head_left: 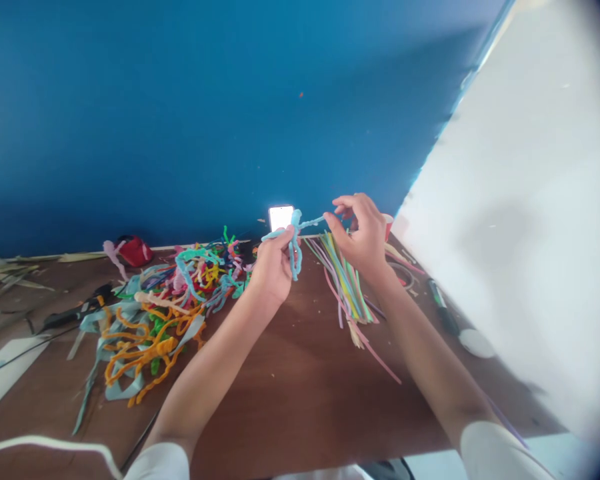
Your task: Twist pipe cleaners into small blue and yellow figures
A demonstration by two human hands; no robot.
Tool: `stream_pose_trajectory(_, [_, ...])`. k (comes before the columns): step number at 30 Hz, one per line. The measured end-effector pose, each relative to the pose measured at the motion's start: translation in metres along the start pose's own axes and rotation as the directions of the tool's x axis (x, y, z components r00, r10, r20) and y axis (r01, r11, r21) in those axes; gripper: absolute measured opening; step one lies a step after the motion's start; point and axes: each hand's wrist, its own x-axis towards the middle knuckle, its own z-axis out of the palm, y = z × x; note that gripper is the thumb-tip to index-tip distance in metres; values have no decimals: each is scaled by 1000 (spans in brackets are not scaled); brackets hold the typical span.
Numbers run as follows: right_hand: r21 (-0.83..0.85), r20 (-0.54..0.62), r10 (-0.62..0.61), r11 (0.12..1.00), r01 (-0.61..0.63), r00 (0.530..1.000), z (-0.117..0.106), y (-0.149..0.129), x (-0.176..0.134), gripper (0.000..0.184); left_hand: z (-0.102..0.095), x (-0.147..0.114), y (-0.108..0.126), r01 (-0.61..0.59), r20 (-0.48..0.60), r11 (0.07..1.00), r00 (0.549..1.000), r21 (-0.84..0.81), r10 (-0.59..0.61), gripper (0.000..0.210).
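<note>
My left hand (274,267) is closed around a light-blue pipe-cleaner figure (295,245), with several fuzzy limbs sticking out and a thicker looped top. One limb stretches right, and its end meets or nearly meets the thumb tip of my right hand (356,230). That hand has thumb and fingers apart, with no visible grip on the limb. Behind the figure a phone (280,218) with a bright white screen leans by the wall. Beneath my right hand lies a bundle of pastel pipe cleaners (347,283), partly hidden by it.
A tangled heap of coloured pipe cleaners (145,340) covers the left side of the brown table (300,400). A red object (135,251) sits behind it, and a black tool (75,313) lies further left. A marker (443,307) and a white round item (477,343) lie right. A blue wall (220,120) rises behind.
</note>
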Motion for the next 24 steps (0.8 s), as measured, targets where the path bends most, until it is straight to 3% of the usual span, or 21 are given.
stream_pose_trajectory(3, [-89, 89, -202, 974, 209, 975, -4, 3, -2, 17, 0, 0, 1, 21, 5, 1000, 1000, -1, -21, 11])
stream_pose_trajectory(5, [-125, 124, -262, 953, 277, 957, -5, 5, -4, 23, 1, -2, 2, 38, 15, 999, 999, -1, -38, 12])
stream_pose_trajectory(10, [-169, 80, -308, 933, 318, 948, -2, 9, -8, 37, 1, -4, 4, 60, 30, 998, 998, -8, -60, 13])
stream_pose_trajectory(14, [-120, 138, -302, 940, 319, 943, 3, 8, -10, 36, 2, -4, 3, 67, 23, 998, 998, -15, -66, 7])
stream_pose_trajectory(17, [-68, 196, -234, 965, 251, 952, 6, 3, -10, 29, 6, -5, 2, 67, 12, 998, 998, 5, -67, 5])
stream_pose_trajectory(19, [-3, 199, -136, 990, 140, 971, 5, -1, -7, 26, 8, -6, 1, 94, 58, 995, 994, 23, -95, 7])
stream_pose_trajectory(21, [88, 188, -22, 996, 5, 982, 2, -2, -2, 25, 8, -7, 1, 139, 180, 989, 973, 59, -147, 12])
stream_pose_trajectory(24, [187, 255, 89, 972, -139, 963, -7, 1, 5, 25, 6, -9, 2, 161, 418, 954, 871, 255, -259, 29])
